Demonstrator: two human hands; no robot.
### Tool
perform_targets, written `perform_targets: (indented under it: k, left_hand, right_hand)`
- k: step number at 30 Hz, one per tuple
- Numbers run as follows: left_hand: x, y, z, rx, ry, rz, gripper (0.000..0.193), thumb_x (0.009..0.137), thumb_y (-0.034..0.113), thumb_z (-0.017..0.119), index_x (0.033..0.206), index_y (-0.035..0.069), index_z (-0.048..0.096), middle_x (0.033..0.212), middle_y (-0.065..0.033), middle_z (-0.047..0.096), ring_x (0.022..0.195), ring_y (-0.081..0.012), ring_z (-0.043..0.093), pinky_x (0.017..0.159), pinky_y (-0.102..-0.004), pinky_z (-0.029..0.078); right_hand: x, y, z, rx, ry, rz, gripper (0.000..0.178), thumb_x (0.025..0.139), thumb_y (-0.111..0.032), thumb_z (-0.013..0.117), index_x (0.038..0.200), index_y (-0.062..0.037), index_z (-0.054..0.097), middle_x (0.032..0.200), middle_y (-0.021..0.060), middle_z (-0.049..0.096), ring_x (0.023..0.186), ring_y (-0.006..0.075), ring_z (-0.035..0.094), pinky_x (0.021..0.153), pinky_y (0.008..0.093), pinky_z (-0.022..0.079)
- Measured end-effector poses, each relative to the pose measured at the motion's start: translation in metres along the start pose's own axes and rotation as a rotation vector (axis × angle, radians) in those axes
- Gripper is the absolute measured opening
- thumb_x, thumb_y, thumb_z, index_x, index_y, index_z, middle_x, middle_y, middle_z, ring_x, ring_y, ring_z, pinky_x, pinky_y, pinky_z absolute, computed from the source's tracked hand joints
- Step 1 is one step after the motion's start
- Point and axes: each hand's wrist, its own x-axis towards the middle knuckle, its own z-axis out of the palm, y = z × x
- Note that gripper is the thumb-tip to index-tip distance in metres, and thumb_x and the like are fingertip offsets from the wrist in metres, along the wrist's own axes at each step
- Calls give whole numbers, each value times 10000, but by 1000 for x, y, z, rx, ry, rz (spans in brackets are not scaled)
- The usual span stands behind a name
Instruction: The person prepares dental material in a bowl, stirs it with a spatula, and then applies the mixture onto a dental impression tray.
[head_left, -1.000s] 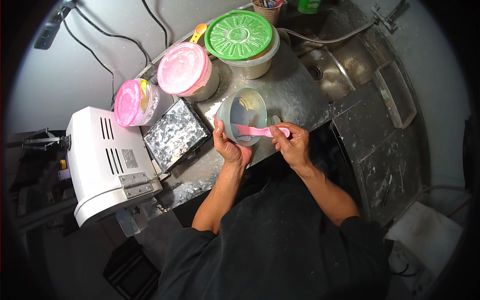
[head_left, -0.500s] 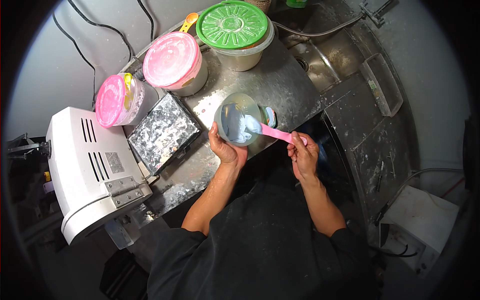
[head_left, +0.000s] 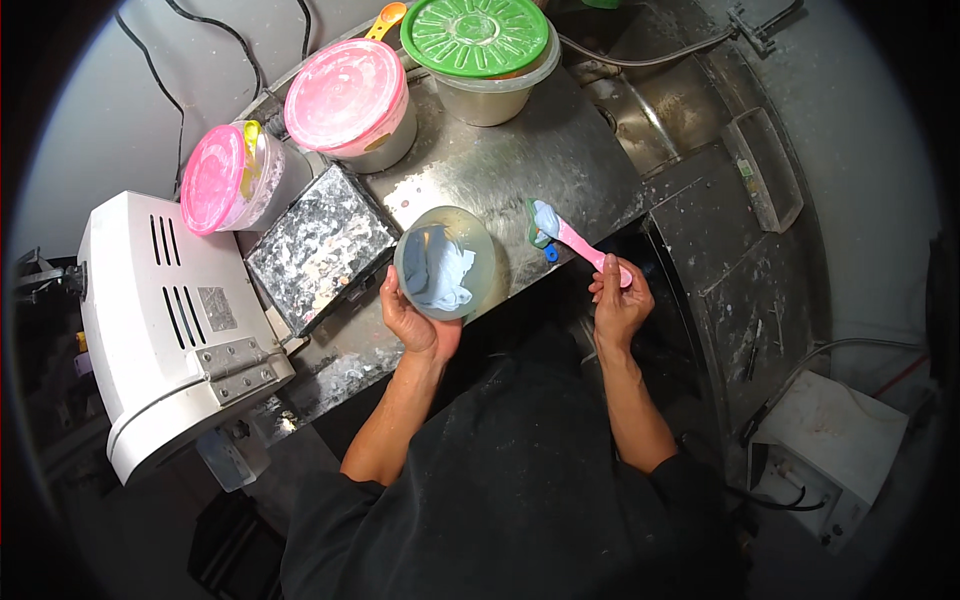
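Note:
My left hand [head_left: 420, 328] cups a round translucent bowl [head_left: 480, 232] from below and its left side, tilted toward me. Light blue paste [head_left: 445, 275] lies smeared over the bowl's inside. In my right hand [head_left: 622, 312] is the handle of a pink spatula [head_left: 582, 244], pinched between thumb and fingers. A lump of the blue paste [head_left: 546, 218] coats the spatula's tip. That tip lies over or on a small green piece with a blue tab [head_left: 550, 254], near the counter's front edge; whether they touch I cannot tell.
A white slotted machine [head_left: 160, 320] and a dusty dark box [head_left: 322, 248] stand left on the steel counter [head_left: 560, 130]. Behind are two pink-lidded tubs [head_left: 345, 95] and a green-lidded tub [head_left: 480, 40]. A sink [head_left: 655, 100] lies far right, a white unit [head_left: 835, 450] lower right.
The spatula has come out of the bowl, bringing paste on its tip, and now is over the green piece. My left hand and the bowl have moved left and toward me.

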Motion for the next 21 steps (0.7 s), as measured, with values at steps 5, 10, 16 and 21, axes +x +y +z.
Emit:
perform_targets:
  k: [5, 10, 16, 21]
  left_hand:
    - [-8, 9, -3, -20, 9, -21, 587, 926, 500, 494, 1309, 58, 554, 1306, -103, 583, 1215, -280, 543, 1059, -451, 402]
    - [-10, 11, -5, -19, 3, -32, 589, 929, 500, 488, 1310, 56, 553, 1304, -102, 584, 1210, -281, 545, 1054, -447, 406]
    - [-10, 12, -6, -25, 3, -44, 587, 931, 501, 487, 1306, 55, 555, 1304, -103, 584, 1209, -282, 545, 1053, -446, 408]
    - [-10, 11, -7, -23, 5, -44, 577, 937, 493, 481, 1302, 52, 557, 1299, -104, 587, 1205, -283, 549, 1057, -446, 407]
  right_hand:
    - [-3, 0, 1, -57, 10, -87, 164, 926, -146, 686, 980, 6, 659, 701, 52, 639, 533, 72, 568, 456, 195, 427]
    - [-5, 1, 6, -163, 9, -366, 122, 889, -68, 712, 969, 17, 678, 704, 61, 652, 547, 104, 593, 467, 229, 456]
    - [2, -7, 7, -510, -54, -852, 147, 819, -17, 761, 945, 23, 697, 686, 92, 651, 561, 177, 621, 472, 268, 451]
    - [7, -12, 13, -530, -57, -945, 156, 809, -27, 772, 941, 21, 702, 691, 94, 654, 558, 187, 614, 472, 279, 453]
